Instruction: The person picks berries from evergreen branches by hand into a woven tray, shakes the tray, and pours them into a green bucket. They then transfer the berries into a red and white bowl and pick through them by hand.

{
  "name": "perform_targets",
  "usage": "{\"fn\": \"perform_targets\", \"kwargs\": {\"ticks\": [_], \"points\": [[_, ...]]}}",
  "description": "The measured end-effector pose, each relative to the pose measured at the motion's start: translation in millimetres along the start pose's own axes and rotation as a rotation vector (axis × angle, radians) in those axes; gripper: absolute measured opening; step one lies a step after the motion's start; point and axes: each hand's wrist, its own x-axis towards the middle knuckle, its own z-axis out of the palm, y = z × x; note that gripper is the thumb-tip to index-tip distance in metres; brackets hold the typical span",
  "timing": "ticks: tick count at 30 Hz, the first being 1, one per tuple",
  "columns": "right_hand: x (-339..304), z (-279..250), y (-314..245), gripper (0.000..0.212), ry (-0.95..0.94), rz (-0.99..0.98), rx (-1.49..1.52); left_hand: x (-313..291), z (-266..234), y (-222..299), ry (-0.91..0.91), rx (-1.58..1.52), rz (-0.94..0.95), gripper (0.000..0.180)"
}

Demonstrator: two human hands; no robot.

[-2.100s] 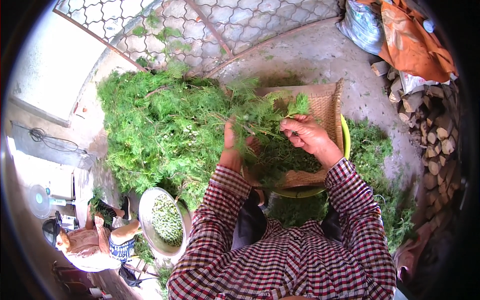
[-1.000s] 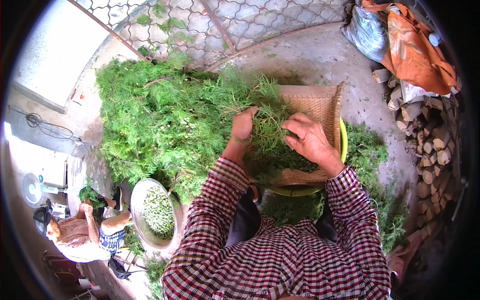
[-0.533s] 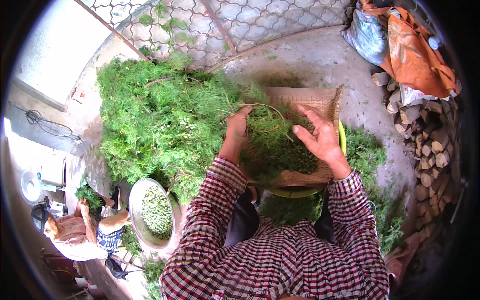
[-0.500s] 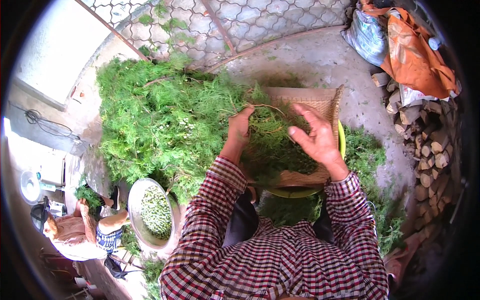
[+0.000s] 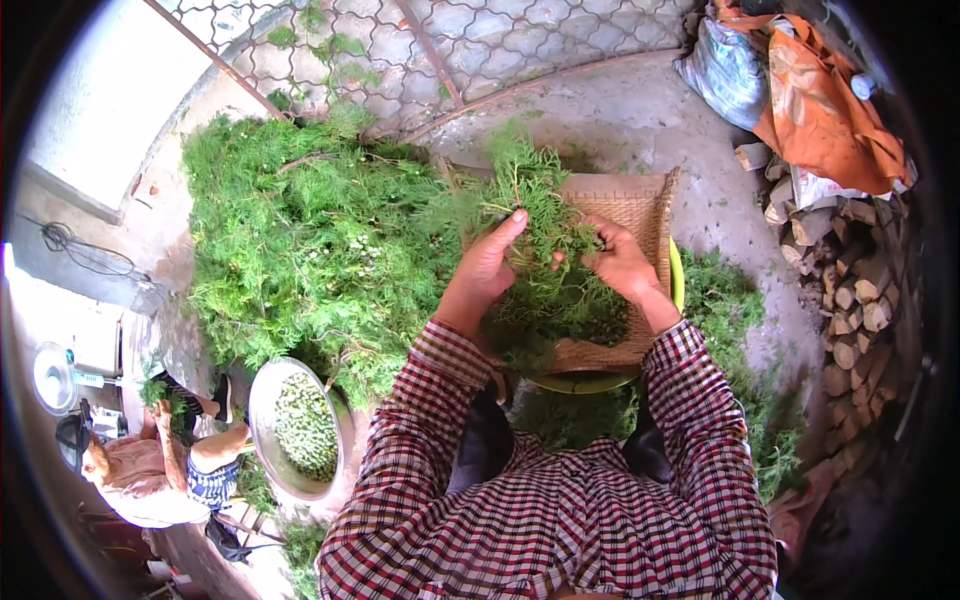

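My left hand (image 5: 484,268) is closed on a green, feathery evergreen sprig (image 5: 530,188), thumb on top, its leafy tips pointing away from me. From the other side, my right hand (image 5: 625,262) has its fingers curled in at the sprig's right edge, pinching among the leaves; what exactly lies between them is too small to make out. Both hands are above a woven wicker tray (image 5: 650,215) holding more greenery and small round bits. Beneath the tray shows the rim of a yellow-green tub (image 5: 677,278).
A big heap of cut evergreen branches (image 5: 310,230) lies to the left. Near it stands a metal basin (image 5: 257,400) of small green cones or berries. A seated person (image 5: 150,470) handles greenery at far left. Stacked firewood (image 5: 855,300) and an orange sack (image 5: 830,110) line the right.
My right hand has gone from open and spread to curled in at the sprig. My left hand has turned, and the sprig now stands up higher between both hands.
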Motion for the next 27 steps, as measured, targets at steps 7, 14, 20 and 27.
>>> {"fn": "perform_targets", "kwargs": {"ticks": [7, 14, 20, 27], "points": [[-3, -15, 13, 0.052, -0.074, 0.087, 0.55, -12, -5, 12, -0.001, -0.052, -0.043, 0.037], [-16, -6, -2, 0.049, -0.12, 0.032, 0.354, -18, -10, 8, 0.017, 0.138, -0.13, 0.044], [-21, 5, -14, 0.045, -0.217, -0.121, 0.162, -18, -25, -3, -0.275, 0.124, -0.202, 0.051], [11, 36, -56, 0.036, -0.225, -0.51, -0.7, -8, -42, 1, -0.122, 0.032, 0.031, 0.044]]}}
